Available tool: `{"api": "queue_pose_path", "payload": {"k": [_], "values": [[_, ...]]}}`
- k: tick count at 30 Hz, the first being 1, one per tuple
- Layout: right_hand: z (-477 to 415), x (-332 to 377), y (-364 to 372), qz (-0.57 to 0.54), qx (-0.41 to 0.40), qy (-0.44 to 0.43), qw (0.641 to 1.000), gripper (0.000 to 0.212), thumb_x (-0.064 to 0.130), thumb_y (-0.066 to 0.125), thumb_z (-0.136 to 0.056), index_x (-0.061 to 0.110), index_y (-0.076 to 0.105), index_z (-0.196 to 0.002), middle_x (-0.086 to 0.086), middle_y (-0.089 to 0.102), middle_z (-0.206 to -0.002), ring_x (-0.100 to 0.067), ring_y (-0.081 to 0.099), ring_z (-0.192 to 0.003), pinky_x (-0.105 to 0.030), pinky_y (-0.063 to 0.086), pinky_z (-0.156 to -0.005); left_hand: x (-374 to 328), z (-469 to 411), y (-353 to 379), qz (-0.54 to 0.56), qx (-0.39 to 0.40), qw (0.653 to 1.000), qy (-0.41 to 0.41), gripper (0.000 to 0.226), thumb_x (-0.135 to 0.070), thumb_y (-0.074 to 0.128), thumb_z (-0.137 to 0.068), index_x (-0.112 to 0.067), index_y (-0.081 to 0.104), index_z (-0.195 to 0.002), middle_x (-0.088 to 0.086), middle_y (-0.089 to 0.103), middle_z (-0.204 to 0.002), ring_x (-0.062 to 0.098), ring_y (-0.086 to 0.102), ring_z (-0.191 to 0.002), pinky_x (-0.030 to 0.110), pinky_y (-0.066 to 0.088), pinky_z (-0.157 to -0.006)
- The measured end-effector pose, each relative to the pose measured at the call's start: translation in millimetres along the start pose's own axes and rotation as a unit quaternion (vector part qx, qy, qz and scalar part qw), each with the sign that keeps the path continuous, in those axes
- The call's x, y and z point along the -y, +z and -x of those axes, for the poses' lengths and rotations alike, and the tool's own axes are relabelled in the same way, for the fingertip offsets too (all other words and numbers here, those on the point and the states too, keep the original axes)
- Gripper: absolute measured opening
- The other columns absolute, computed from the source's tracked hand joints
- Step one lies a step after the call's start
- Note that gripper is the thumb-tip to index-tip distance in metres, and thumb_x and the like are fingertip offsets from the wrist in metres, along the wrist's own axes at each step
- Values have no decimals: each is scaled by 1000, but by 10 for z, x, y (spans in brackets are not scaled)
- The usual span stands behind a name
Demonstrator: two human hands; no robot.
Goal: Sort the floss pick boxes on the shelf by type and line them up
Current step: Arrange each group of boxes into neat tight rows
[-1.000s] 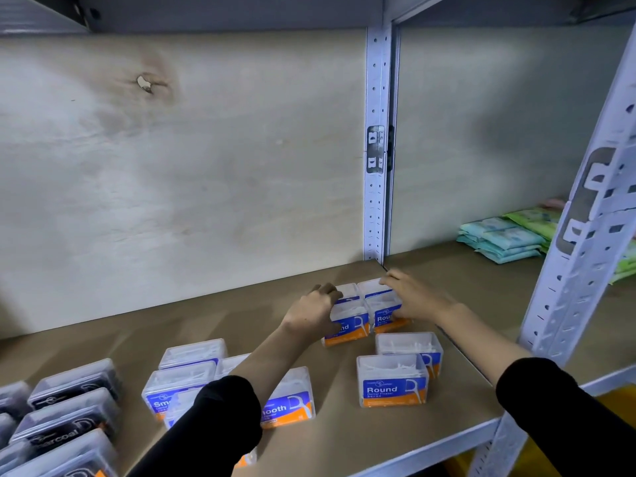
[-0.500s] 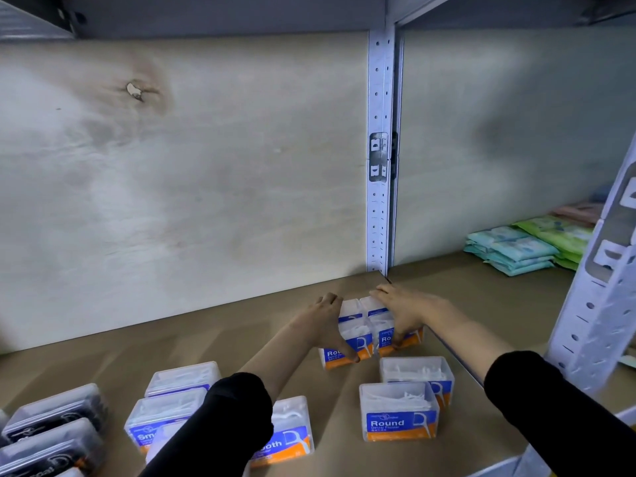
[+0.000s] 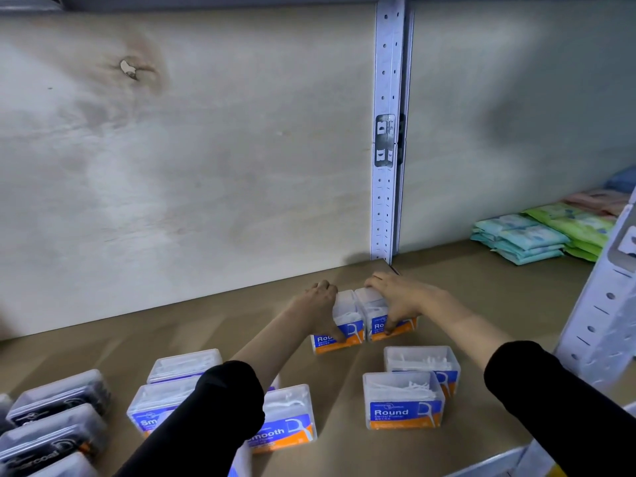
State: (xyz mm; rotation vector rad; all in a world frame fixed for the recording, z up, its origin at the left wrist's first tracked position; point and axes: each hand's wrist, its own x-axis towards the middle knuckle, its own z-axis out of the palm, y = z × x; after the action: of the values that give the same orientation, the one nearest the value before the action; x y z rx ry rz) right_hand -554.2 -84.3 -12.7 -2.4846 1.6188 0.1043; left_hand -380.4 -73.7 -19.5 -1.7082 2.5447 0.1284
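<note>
Plastic Round boxes [image 3: 351,316] between left hand [image 3: 318,309] and right hand [image 3: 399,301]

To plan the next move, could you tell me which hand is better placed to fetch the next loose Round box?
Right, probably: both loose Round boxes lie near the right hand, on its side, while the left hand would have to cross over.

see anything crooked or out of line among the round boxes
Yes: the rear loose Round box sits shifted right of the front loose Round box, and both stand apart from the held pair that the left hand and right hand grip side by side.
</note>
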Motion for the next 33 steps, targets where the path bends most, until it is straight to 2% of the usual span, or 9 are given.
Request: {"api": "queue_pose_path", "payload": {"k": [23,30,33], "values": [[4,78,5,-3,-3,-6,1000,84,26,78,-69,12,31,-137,-5,39,-134,-18,40,-123,-27,40,-98,28,46,26,-7,-11,1000,-9,84,-45,73,-72,-10,33,-137,9,46,-136,23,48,-122,36,47,-100],[-21,60,15,0,4,1,1000,86,26,78,-68,12,30,-138,-5,39,-136,-19,39,-124,-29,39,-100,24,36,27,-4,-3,1000,-10,84,-44,73,-72,-10,33,-138,9,45,-136,23,48,-122,36,46,-100],[-22,59,-16,-6,12,9,1000,93,26,79,-67,13,25,-142,-4,33,-142,-20,36,-130,-33,38,-104,27,35,-5,6,10,1000,-12,86,-43,74,-71,-11,32,-139,9,44,-138,23,46,-125,36,45,-101]]}}
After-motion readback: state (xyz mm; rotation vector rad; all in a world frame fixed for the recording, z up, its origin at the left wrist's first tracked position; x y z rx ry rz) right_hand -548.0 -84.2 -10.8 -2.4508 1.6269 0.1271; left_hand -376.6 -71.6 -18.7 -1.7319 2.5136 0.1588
